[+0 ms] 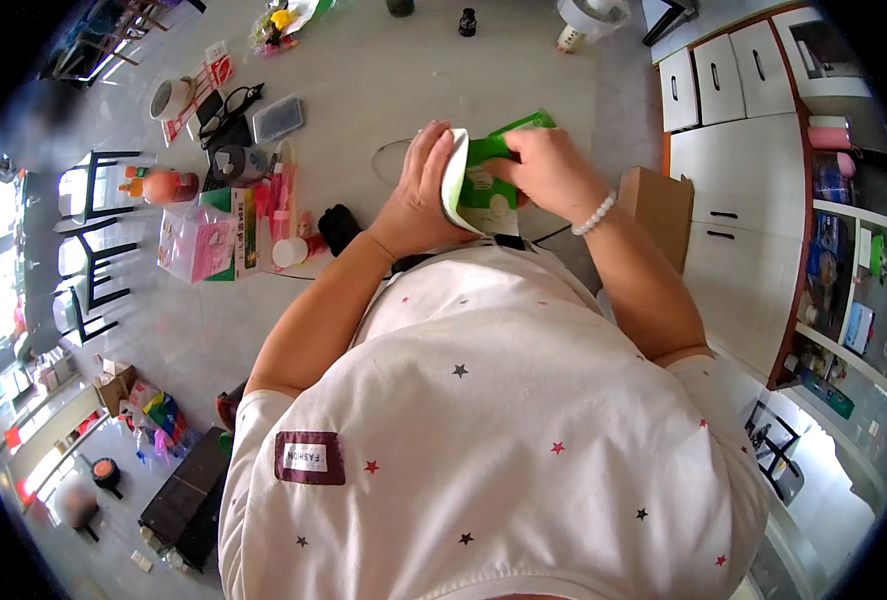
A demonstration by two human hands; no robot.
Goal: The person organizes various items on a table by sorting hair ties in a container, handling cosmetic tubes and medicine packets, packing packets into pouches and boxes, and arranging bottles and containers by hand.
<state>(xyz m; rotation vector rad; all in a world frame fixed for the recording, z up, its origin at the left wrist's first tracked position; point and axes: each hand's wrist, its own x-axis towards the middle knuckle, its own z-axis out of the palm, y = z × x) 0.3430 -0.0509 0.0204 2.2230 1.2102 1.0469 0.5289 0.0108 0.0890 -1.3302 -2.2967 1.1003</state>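
Note:
Close to my body, over the table edge, I hold a green and white packet [489, 192] between both hands. My left hand [420, 195] is closed around its left side, where a white face with a green edge stands up between the fingers and the rest. My right hand [555, 172], with a beaded bracelet [594, 213] at the wrist, has its fingers bent onto the packet's upper green part. A green flap sticks out behind these fingers. The fingertips are partly hidden, and I cannot make out the inside of the packet.
The pale table [383, 80] carries glasses [231, 112], a clear case [278, 120], a tape roll [170, 99], pink bottles [281, 205] and a pink clear box [198, 243] on the left. A small black bottle [467, 22] stands far back. White cabinets [728, 180] and a cardboard box [657, 213] are right.

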